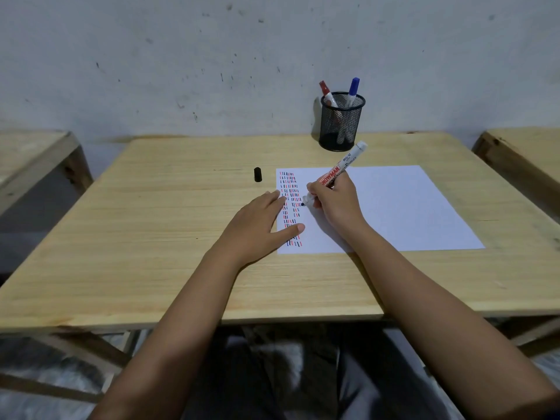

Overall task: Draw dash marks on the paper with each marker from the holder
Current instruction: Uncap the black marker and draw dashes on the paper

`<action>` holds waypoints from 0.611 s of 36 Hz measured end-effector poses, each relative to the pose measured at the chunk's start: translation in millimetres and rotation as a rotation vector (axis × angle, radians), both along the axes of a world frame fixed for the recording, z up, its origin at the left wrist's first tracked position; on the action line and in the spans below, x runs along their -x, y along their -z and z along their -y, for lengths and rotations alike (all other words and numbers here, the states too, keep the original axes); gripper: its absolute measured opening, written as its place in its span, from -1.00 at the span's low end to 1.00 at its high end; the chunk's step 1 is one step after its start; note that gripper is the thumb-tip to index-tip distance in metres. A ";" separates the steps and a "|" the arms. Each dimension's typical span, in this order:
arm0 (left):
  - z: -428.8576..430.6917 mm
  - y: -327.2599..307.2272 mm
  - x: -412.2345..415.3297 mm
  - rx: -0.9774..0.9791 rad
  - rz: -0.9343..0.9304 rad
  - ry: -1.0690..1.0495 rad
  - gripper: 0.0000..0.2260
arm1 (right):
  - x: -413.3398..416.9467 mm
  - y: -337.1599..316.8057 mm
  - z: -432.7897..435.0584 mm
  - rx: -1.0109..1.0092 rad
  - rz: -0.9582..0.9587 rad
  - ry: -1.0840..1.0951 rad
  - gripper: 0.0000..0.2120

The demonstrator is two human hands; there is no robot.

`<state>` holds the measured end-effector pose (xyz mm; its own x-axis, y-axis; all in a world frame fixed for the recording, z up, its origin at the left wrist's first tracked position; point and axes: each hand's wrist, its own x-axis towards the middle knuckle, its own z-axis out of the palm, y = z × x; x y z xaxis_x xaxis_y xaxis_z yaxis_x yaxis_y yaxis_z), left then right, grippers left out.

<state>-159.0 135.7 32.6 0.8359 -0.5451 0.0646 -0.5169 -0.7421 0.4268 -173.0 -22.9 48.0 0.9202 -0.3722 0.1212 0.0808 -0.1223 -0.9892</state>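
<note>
White paper (pixel 394 207) lies pinned under the flat, spread left hand (pixel 257 225); right hand (pixel 333 201) fingers pinch a marker (pixel 336 172).

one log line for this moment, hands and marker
right hand: holds black marker, tip on paper | left hand: flat, pinning paper edge | cap: on table | holder: red, blue markers

Marker (pixel 336 172) barrel, held in right hand (pixel 335 201): brand "SNOWMAN" in white capitals on orange-red band, partly covered by fingers. Farther up white barrel: model code "BG-12" in dark print. Smaller print beside code: illegible. Markers in holder (pixel 341 122): no legible text.
</note>
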 end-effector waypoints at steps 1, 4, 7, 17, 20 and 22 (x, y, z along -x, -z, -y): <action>0.0 0.1 -0.2 0.001 0.000 -0.001 -0.34 | -0.1 -0.2 -0.2 0.005 -0.004 0.003 -0.83; -0.3 1.1 -0.8 0.003 -0.004 -0.003 -0.33 | -0.3 -0.2 -0.1 0.009 -0.009 0.010 -0.88; -0.9 2.6 -1.4 0.020 -0.007 -0.005 -0.33 | 1.2 -1.0 1.3 -0.075 -0.002 0.040 -0.90; -1.5 -2.0 -14.3 0.390 0.092 -0.173 -0.50 | -0.2 -2.6 11.3 -0.510 0.084 0.096 -0.89; 1.0 -11.1 -32.2 0.406 0.174 -0.265 -0.49 | -0.5 -3.2 13.1 -0.583 0.109 0.111 -0.89; 4.2 -15.4 -44.5 0.335 0.129 -0.281 -0.47 | 0.1 -3.4 14.0 -0.611 0.114 0.117 -0.88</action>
<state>-114.4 131.5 48.0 0.9219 -0.2297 0.3119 -0.3799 -0.6931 0.6126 -173.1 -36.9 51.4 0.8629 -0.5029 -0.0503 0.2100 0.4472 -0.8694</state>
